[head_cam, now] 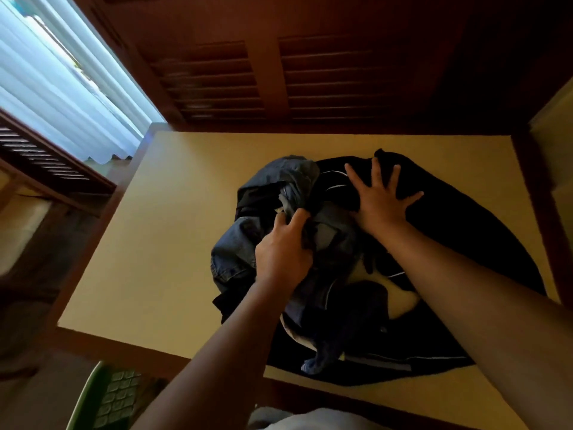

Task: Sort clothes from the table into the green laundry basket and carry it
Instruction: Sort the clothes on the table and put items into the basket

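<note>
Table [148,243]: left half bare, free reach from near and left edges. Clothes pile [356,321] covers middle and right, narrow bare strip along near edge. 2 hands in it: left hand [283,252] gripping denim garment [235,252], right hand [383,200] flat on top. Louvred wooden panel [279,79] blocks far side; dark post [533,197] at right. Green laundry basket [90,395] low by near-left corner.

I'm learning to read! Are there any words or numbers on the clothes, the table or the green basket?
None can be read.
The black garment bears only thin white stripes, the denim piece shows no readable label, and the green basket and the table show no lettering.
</note>
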The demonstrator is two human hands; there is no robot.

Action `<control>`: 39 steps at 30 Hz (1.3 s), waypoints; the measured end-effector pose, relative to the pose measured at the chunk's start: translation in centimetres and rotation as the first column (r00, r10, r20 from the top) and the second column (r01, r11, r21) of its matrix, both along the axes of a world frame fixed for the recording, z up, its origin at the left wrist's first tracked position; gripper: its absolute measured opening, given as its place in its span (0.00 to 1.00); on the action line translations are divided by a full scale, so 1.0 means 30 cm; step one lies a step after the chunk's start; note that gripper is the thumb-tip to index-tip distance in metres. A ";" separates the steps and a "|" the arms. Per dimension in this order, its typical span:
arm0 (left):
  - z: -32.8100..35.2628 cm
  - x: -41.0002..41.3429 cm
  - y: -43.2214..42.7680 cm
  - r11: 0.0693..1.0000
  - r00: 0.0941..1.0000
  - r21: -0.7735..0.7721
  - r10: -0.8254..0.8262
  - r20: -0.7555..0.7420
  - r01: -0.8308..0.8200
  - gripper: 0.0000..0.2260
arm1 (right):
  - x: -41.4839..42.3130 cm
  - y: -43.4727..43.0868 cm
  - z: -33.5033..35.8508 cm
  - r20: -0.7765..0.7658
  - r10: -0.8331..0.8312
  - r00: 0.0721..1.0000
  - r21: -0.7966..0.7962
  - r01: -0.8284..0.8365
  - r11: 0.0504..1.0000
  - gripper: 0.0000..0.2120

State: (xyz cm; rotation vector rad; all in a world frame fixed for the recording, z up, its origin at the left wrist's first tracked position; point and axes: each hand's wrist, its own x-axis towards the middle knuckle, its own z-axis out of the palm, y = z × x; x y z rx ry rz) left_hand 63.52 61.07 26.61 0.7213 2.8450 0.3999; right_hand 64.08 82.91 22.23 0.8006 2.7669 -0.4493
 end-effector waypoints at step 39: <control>-0.055 -0.030 -0.166 0.989 0.955 -0.136 -0.016 0.295 0.059 0.56 | 0.346 -0.152 -0.061 0.154 0.131 0.979 -0.138 -0.110 0.984 0.68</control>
